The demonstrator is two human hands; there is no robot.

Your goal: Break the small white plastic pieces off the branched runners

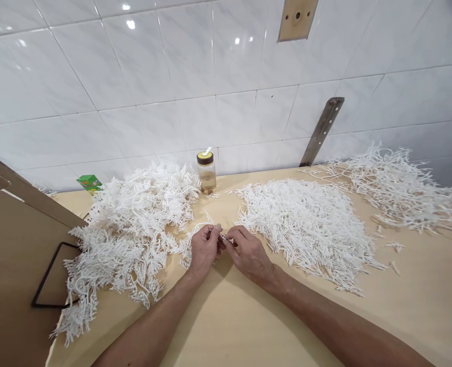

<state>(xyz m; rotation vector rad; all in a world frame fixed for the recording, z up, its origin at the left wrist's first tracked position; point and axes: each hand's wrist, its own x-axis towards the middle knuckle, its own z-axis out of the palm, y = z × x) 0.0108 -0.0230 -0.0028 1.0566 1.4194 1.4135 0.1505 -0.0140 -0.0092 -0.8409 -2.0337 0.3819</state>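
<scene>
A pale wood-coloured surface (pixel 413 300) meets a wall of glossy white marbled tiles (pixel 142 66). Over its near middle, the left hand (pixel 204 250) and right hand (pixel 249 255) pinch a small, mostly hidden white piece (pixel 223 236) between closed fingertips. Fluffy white branching strands (pixel 134 229) heap at left, short white pieces (pixel 306 229) at right; a clear jar with yellow-and-black lid (pixel 206 173) stands between, farther back.

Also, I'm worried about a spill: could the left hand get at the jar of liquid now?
Probably yes: the jar stands beyond the left hand, with only tabletop and loose strands between, though that hand looks busy.
</scene>
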